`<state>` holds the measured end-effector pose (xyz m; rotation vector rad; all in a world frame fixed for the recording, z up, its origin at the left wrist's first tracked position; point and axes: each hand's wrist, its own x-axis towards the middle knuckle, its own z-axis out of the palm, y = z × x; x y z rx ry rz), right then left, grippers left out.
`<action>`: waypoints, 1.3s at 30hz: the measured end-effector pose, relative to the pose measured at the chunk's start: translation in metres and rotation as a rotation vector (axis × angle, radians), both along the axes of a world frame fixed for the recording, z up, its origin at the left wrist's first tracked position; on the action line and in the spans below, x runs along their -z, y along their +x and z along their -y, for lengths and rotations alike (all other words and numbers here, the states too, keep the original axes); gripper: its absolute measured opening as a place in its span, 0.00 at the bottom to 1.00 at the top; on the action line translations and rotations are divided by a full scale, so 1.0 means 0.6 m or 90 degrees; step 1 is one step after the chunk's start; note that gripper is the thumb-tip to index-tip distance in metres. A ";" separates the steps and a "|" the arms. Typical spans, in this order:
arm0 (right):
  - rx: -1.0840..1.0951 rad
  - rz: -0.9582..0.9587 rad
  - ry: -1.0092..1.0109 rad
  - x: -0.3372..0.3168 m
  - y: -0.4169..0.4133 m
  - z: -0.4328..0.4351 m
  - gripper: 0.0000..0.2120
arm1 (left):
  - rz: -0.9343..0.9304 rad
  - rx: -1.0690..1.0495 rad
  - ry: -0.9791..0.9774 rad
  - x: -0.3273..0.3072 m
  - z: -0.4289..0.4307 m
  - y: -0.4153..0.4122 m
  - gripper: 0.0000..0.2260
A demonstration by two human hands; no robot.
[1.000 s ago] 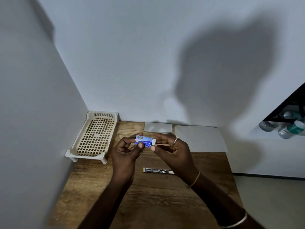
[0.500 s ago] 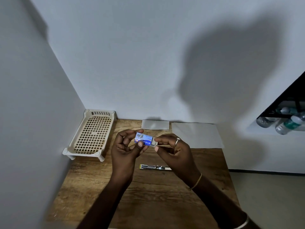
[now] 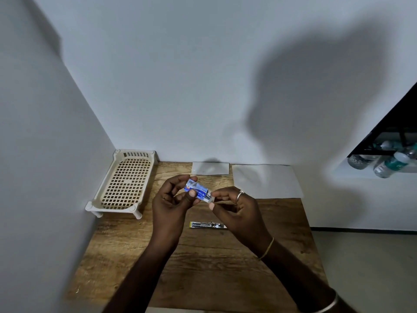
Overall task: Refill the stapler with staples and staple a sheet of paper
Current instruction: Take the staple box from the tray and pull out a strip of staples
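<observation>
My left hand [image 3: 171,204] holds a small blue staple box [image 3: 195,191] above the wooden table [image 3: 203,267]. My right hand [image 3: 234,208] pinches the white inner tray [image 3: 208,198] that sticks out of the box's right end. Below the hands, the stapler [image 3: 206,225] lies open and flat on the table, its metal channel facing up. A white sheet of paper [image 3: 266,180] lies at the back right of the table. A smaller white sheet [image 3: 210,168] lies against the back wall.
A beige perforated plastic tray [image 3: 125,184] on short legs stands at the table's back left corner, against the walls. Plastic bottles [image 3: 383,161] lie on a shelf to the far right, off the table. The table's right edge drops to the floor.
The box has tilted so its right end points lower, and the white inner tray shows a little further out. Both hands stay at about the same place.
</observation>
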<state>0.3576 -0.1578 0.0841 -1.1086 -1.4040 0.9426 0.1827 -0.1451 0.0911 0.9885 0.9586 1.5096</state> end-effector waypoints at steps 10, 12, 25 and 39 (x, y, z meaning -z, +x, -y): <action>0.066 0.085 0.034 -0.017 0.005 0.004 0.02 | 0.022 0.011 0.009 0.005 0.011 0.005 0.17; 0.076 0.112 0.034 -0.022 0.006 0.004 0.02 | 0.034 0.013 0.003 0.011 0.012 0.006 0.18; 0.069 0.339 0.077 -0.025 -0.003 0.015 0.07 | 0.132 -0.009 -0.076 0.046 0.027 0.017 0.18; 0.161 0.395 0.082 -0.028 -0.019 0.022 0.04 | 0.124 -0.004 -0.071 0.061 0.033 0.015 0.16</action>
